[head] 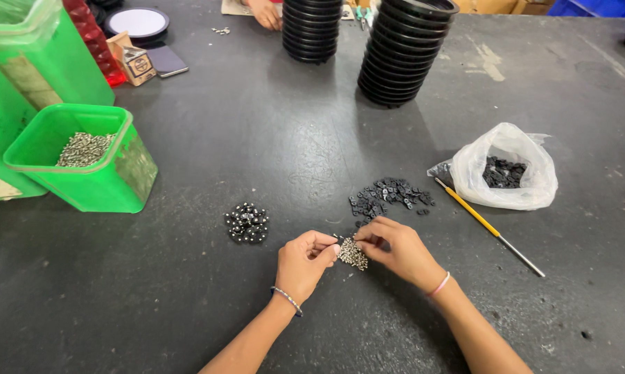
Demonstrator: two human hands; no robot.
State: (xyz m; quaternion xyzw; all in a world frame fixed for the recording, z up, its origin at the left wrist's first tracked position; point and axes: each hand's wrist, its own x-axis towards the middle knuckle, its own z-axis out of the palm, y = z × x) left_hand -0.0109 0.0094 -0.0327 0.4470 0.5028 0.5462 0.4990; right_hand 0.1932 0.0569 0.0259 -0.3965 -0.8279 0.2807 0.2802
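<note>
While both hands meet over the small silver screw pile (353,253) on the tabletop (257,138) | left hand (303,263) fingers pinched narrow, contents unclear | right hand (399,249) fingers pinched at the pile | black square parts (389,195) just beyond.

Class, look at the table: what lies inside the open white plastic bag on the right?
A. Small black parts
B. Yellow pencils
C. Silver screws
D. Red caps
A: the white plastic bag gapes open on a dark heap of small black parts, like the loose black pile beside it.
</note>
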